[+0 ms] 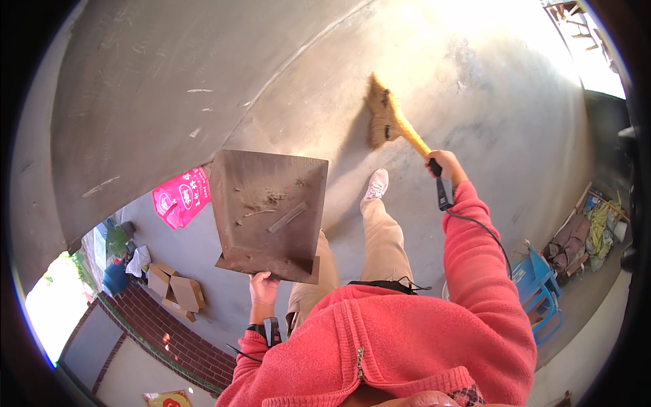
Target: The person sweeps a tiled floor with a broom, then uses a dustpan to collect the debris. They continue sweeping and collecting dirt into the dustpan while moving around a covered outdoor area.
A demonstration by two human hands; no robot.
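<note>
My left hand (264, 289) grips the near edge of a large brown dustpan (269, 213), its underside resting over my left leg in the view. Dust, debris bits and a clear plastic strip (288, 217) lie in the pan. My right hand (446, 165) is closed around the yellow handle of a straw hand broom (382, 112), held out ahead and to the right of the pan. The broom's bristles look blurred; whether they touch the floor I cannot tell.
A pink bag (183, 198) with printing stands left of the dustpan. Opened cardboard boxes (178, 292) lie further left on the concrete floor. At the right are a blue chair (538, 290) and a heap of cloths and bags (585, 234). A grey wall (152, 91) rises at the upper left.
</note>
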